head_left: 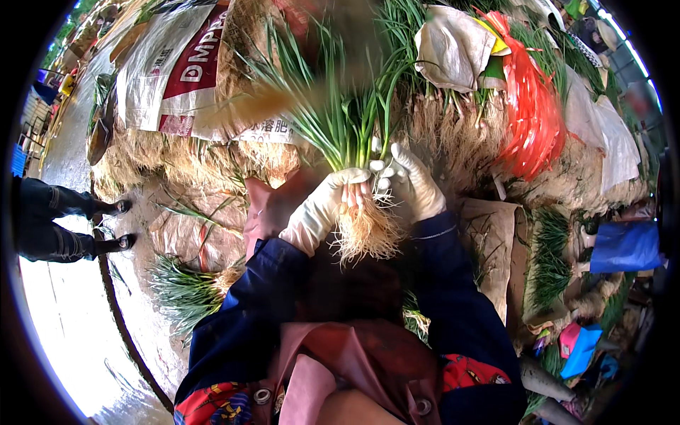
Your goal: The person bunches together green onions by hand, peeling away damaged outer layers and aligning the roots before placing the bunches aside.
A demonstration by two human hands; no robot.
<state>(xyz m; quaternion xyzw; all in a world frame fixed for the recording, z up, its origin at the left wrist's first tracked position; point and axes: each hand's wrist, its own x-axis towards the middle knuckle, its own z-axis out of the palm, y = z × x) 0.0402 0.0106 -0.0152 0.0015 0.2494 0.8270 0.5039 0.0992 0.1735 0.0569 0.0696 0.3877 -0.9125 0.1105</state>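
A bunch of green onions (348,134) stands upright before my chest, leaves pointing away and pale stringy roots (365,234) hanging toward me. My left hand (319,209), in a whitish glove, is wrapped round its white stems just above the roots. On the bunch's right side, my right hand (419,185), gloved likewise, has its fingers curled against a few stalks, with thin white roots showing beside the fingertips. A blurred brownish shape hides part of the leaves.
Piled green onions, roots (453,127) facing me, lie ahead under sacks (142,78). Red plastic strips (528,106) hang at right. A loose bunch (185,290) lies left of my left arm. Another person's legs (64,219) stand at far left. Blue sheeting (625,248) is at far right.
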